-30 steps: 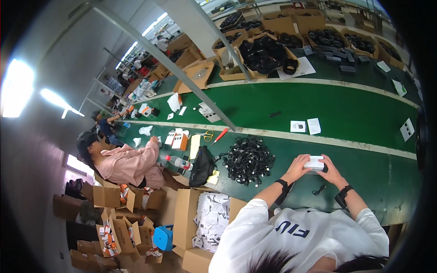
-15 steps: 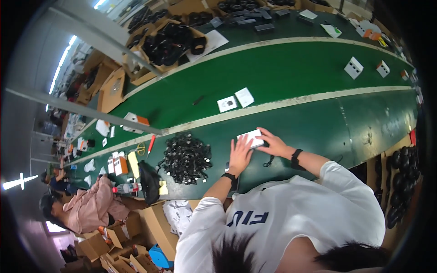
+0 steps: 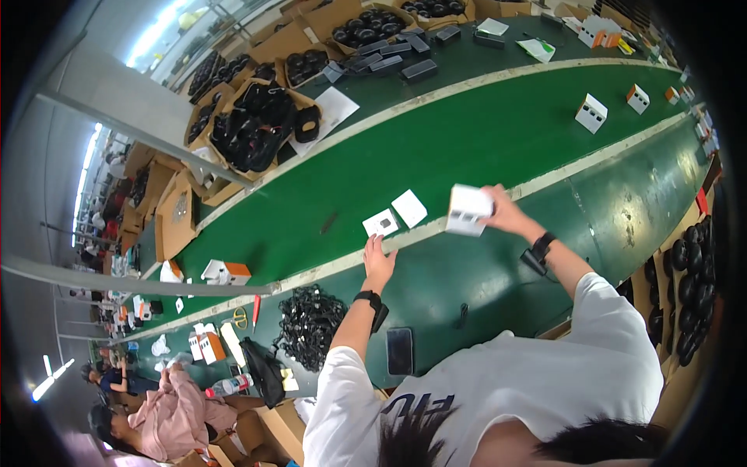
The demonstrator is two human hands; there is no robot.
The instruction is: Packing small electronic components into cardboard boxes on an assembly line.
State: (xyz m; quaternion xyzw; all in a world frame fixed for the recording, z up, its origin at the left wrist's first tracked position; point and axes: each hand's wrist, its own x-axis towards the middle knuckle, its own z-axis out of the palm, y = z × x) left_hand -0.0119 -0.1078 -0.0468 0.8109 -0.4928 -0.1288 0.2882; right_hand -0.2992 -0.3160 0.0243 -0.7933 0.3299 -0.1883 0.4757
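Note:
My right hand (image 3: 504, 212) grips a white box (image 3: 468, 206) with dark pictures on its side, held up over the pale belt edge. My left hand (image 3: 380, 261) reaches forward with fingers stretched out. Its fingertips are at the near edge of a white printed card (image 3: 380, 223) on the green belt; whether they touch it I cannot tell. A second white sheet (image 3: 409, 208) lies beside that card. Left of my left forearm is a heap of black cables (image 3: 310, 323). A black phone (image 3: 400, 350) rests on the bench close to me, and a small black cable (image 3: 464, 313) lies to its right.
White boxes (image 3: 591, 114) stand farther along the green belt (image 3: 498, 140). A tangle of black items (image 3: 253, 128) fills a carton across it. At left are yellow scissors (image 3: 240, 317), a bottle (image 3: 229, 385) and a co-worker in pink (image 3: 175, 416). A metal bar (image 3: 140, 284) crosses the left.
Both hands were together over a white item on the bench. They have parted: the right now lifts a white box up and right, the left has moved forward toward the card. The phone has come into view.

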